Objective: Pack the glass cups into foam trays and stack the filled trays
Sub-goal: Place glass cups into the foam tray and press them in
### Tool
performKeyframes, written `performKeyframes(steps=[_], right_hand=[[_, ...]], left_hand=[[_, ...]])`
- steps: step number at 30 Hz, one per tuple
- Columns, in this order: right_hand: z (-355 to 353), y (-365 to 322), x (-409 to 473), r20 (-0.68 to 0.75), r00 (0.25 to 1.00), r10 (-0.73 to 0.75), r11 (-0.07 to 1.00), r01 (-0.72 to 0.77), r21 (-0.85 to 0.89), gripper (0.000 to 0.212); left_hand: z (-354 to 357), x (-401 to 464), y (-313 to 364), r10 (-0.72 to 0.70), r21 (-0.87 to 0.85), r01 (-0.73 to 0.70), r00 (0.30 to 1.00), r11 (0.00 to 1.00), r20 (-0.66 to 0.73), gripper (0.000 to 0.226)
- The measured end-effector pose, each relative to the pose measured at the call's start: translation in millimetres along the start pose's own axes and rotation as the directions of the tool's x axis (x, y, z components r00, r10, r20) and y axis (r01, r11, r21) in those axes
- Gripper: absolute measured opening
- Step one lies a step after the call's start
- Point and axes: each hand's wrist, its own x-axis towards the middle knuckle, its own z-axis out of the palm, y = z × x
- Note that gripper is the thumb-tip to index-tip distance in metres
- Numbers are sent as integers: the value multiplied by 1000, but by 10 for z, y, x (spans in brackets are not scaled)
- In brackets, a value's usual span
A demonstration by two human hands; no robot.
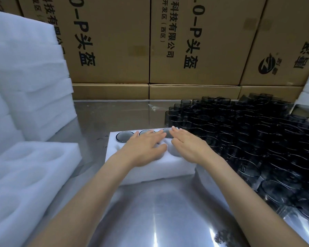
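A white foam tray (150, 168) is lying on the steel table (159, 220); three dark glass cups (124, 137) are sitting in its far row of pockets. The left hand (143, 148) and right hand (187, 144) are both resting flat on the tray, fingers extended, grasping nothing. A mass of loose cups (253, 139) is standing just right of the tray; empty foam trays (25, 97) are stacked at left; cardboard boxes (194, 41) are lining the back.

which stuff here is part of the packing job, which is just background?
Job:
foam tray under both hands
cups in its far row
loose dark glass cups
spare foam trays
left hand, right hand, both flat

Background:
cardboard boxes
metal table
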Motion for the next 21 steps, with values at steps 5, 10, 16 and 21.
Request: performKeyframes(steps=[5,10,16,21], right_hand=[[-10,-48,-107,-436,894,104,994,-85,61,43],[-144,104,-192,-577,773,263,895,-419,-153,27],[-133,256,-207,-322,854,408,821,-497,-280,19],[-221,190,-232,-469,795,385,883,-465,-64,14]], left_hand=[[-42,-147,123,108,73,-88,930,993,-351,40],[-54,-482,76,145,32,-176,680,984,-719,28],[-159,-685,-335,-330,-495,-154,574,855,-749,23],[-154,-715,-480,-494,-638,-95,550,764,-673,27]])
